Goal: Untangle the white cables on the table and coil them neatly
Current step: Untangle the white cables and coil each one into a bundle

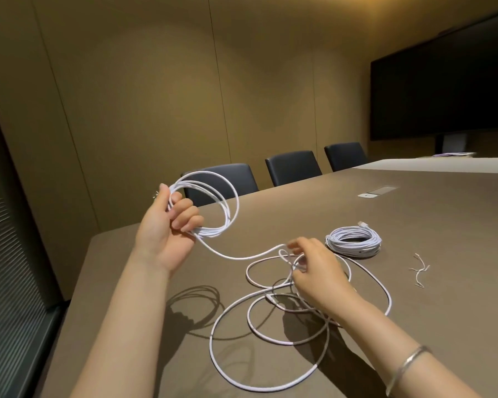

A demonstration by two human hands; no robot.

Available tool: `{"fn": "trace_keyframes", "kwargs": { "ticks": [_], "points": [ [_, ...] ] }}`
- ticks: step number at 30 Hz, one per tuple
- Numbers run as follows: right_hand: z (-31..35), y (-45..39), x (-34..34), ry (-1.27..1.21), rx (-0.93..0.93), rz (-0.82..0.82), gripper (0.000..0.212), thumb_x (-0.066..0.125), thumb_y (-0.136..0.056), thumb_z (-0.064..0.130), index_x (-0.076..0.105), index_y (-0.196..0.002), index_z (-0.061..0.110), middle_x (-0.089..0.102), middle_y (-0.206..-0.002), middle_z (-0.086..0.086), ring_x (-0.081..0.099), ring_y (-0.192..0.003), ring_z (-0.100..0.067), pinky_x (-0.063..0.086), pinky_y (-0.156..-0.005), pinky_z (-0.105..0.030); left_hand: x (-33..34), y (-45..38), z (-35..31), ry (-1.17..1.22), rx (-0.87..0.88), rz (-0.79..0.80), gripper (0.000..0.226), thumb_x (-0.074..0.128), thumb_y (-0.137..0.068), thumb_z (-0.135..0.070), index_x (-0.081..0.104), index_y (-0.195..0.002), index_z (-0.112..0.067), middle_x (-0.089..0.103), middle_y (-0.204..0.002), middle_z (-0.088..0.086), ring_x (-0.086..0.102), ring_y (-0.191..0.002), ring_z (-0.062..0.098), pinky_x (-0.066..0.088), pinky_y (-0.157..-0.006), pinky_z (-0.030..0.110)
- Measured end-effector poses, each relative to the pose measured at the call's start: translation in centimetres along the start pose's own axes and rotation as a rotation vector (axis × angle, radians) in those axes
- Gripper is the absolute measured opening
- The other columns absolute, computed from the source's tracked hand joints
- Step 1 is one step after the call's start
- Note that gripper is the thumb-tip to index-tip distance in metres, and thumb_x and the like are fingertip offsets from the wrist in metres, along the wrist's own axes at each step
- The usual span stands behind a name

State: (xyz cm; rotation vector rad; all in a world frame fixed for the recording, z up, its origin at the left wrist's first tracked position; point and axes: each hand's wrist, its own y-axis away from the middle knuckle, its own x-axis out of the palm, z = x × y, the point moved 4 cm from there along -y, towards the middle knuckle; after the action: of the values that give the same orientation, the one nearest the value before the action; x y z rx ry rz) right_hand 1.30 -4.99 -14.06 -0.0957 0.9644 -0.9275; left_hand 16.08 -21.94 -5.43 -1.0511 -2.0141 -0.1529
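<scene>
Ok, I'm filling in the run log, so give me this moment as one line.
left hand: holds raised coil | right hand: pinches loose cable on table | finished coil: behind right hand

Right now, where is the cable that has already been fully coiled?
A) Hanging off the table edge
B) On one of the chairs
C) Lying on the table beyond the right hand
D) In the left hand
C: the finished coil lies flat on the table just past the right hand, while the left hand holds only a few loose loops of the cable being wound.
</scene>
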Motion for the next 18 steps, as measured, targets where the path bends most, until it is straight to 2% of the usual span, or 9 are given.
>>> {"fn": "trace_keyframes", "kwargs": {
  "ticks": [3, 4, 6, 8, 10, 12, 14, 16, 18],
  "points": [
    [1.3, 0.4, 0.4, -0.088, -0.109, 0.090, 0.051, 0.053, -0.085, 0.004, 0.052, -0.132, 0.023, 0.049, -0.117, 0.009, 0.047, -0.098, -0.003, 0.031, -0.077, -0.012, 0.8, 0.4, 0.9, -0.004, -0.080, 0.068, 0.046, 0.038, -0.104, -0.039, 0.042, -0.063, -0.018, 0.022, -0.048, -0.008, 0.018, -0.036, 0.007, 0.014, -0.039, 0.017],
    [1.2, 0.4, 0.5, -0.108, -0.107, 0.115, 0.041, 0.053, -0.089, 0.006, 0.057, -0.126, 0.023, 0.056, -0.113, 0.006, 0.049, -0.088, -0.003, 0.034, -0.071, -0.016, 1.1, 0.5, 1.2, -0.017, -0.107, 0.086, 0.046, 0.039, -0.103, -0.038, 0.043, -0.062, -0.017, 0.022, -0.048, -0.008, 0.016, -0.037, 0.007, 0.013, -0.040, 0.016],
    [0.5, -0.1, 0.4, -0.153, -0.034, 0.092, 0.017, 0.053, -0.095, 0.016, 0.068, -0.102, 0.018, 0.068, -0.091, -0.004, 0.055, -0.072, -0.013, 0.041, -0.065, -0.028, 1.5, 0.8, 1.4, -0.048, -0.154, 0.128, 0.046, 0.041, -0.101, -0.037, 0.043, -0.059, -0.017, 0.021, -0.048, -0.008, 0.009, -0.041, 0.008, 0.011, -0.040, 0.016],
    [-0.6, -0.6, -0.2, -0.137, 0.037, 0.038, 0.020, 0.054, -0.096, 0.026, 0.065, -0.082, 0.016, 0.068, -0.076, -0.007, 0.060, -0.075, -0.025, 0.039, -0.062, -0.030, 1.7, 0.9, 1.2, -0.071, -0.195, 0.166, 0.041, 0.046, -0.096, -0.036, 0.043, -0.059, -0.018, 0.021, -0.047, -0.009, 0.006, -0.044, 0.007, 0.011, -0.039, 0.016],
    [-1.7, -0.8, -1.0, 0.010, 0.080, -0.023, 0.022, 0.052, -0.097, 0.031, 0.060, -0.081, 0.018, 0.065, -0.082, -0.005, 0.061, -0.083, -0.027, 0.040, -0.066, -0.031, 1.5, 0.9, 0.8, -0.093, -0.248, 0.196, 0.037, 0.051, -0.090, -0.033, 0.042, -0.059, -0.018, 0.018, -0.047, -0.009, 0.006, -0.043, 0.007, 0.012, -0.036, 0.016],
    [-2.4, -0.8, -1.8, 0.323, 0.098, -0.118, 0.020, 0.047, -0.098, 0.034, 0.059, -0.094, 0.018, 0.058, -0.098, -0.003, 0.058, -0.095, -0.028, 0.040, -0.071, -0.033, 1.3, 1.0, 0.6, -0.103, -0.326, 0.248, 0.033, 0.062, -0.083, -0.029, 0.044, -0.058, -0.017, 0.013, -0.051, -0.009, 0.007, -0.041, 0.006, 0.014, -0.034, 0.016],
    [-2.8, -0.9, -2.1, 0.366, 0.085, -0.140, 0.014, 0.053, -0.095, 0.028, 0.062, -0.103, 0.020, 0.055, -0.107, -0.002, 0.056, -0.103, -0.026, 0.042, -0.078, -0.033, 1.2, 1.2, 0.8, -0.138, -0.369, 0.278, 0.030, 0.067, -0.076, -0.028, 0.045, -0.057, -0.017, 0.012, -0.053, -0.009, 0.007, -0.040, 0.006, 0.014, -0.032, 0.017],
    [-2.3, -1.0, -2.0, -0.014, 0.074, -0.052, 0.029, 0.059, -0.084, 0.009, 0.065, -0.108, 0.024, 0.057, -0.115, 0.001, 0.055, -0.112, -0.018, 0.044, -0.087, -0.031, 1.0, 1.2, 1.3, -0.188, -0.399, 0.290, 0.031, 0.068, -0.074, -0.029, 0.045, -0.057, -0.017, 0.012, -0.053, -0.009, 0.007, -0.039, 0.006, 0.013, -0.032, 0.015],
    [-0.9, -0.8, -2.0, -0.536, 0.076, 0.027, 0.044, 0.054, -0.074, 0.005, 0.064, -0.112, 0.024, 0.062, -0.119, 0.003, 0.055, -0.118, -0.013, 0.046, -0.087, -0.025, 1.1, 1.4, 1.9, -0.193, -0.464, 0.361, 0.036, 0.077, -0.074, -0.027, 0.046, -0.059, -0.016, 0.014, -0.052, -0.009, 0.009, -0.039, 0.005, 0.015, -0.033, 0.015]
  ]
}}
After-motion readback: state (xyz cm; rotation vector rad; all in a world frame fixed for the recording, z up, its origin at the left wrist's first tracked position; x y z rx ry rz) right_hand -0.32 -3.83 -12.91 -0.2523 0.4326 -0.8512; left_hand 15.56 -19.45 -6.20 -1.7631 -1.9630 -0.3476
